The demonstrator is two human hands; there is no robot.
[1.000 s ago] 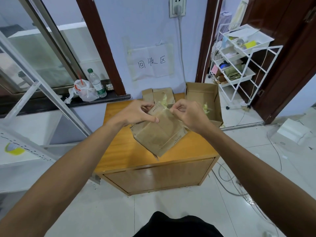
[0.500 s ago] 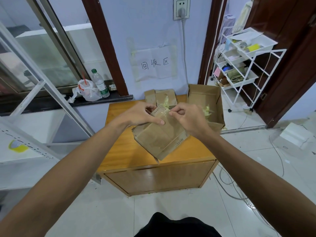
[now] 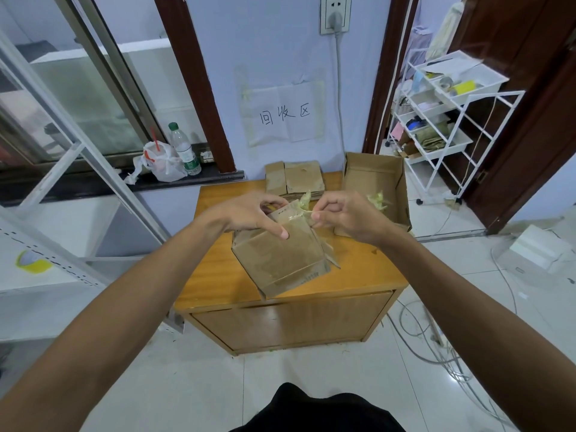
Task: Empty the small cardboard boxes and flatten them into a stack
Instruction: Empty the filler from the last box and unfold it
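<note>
- The left hand (image 3: 252, 215) grips the top edge of the small box (image 3: 280, 260), thumb pressed on its front. The box tilts over the middle of the surface (image 3: 218, 269); I cannot tell whether it touches.
- The right hand (image 3: 343, 216) pinches a thin strip of tape (image 3: 304, 202) at the box's 12 o'clock edge.
- Risk: the tape may snap or shred, leaving the seam shut. A hard tug could tear cardboard or jerk the box from the left hand.
- Count: one box in hand; one flattened stack (image 3: 296, 180) at 12 o'clock, layers uncountable; one open box (image 3: 374, 182) at 2 o'clock holding one tape wad (image 3: 378, 199).
</note>
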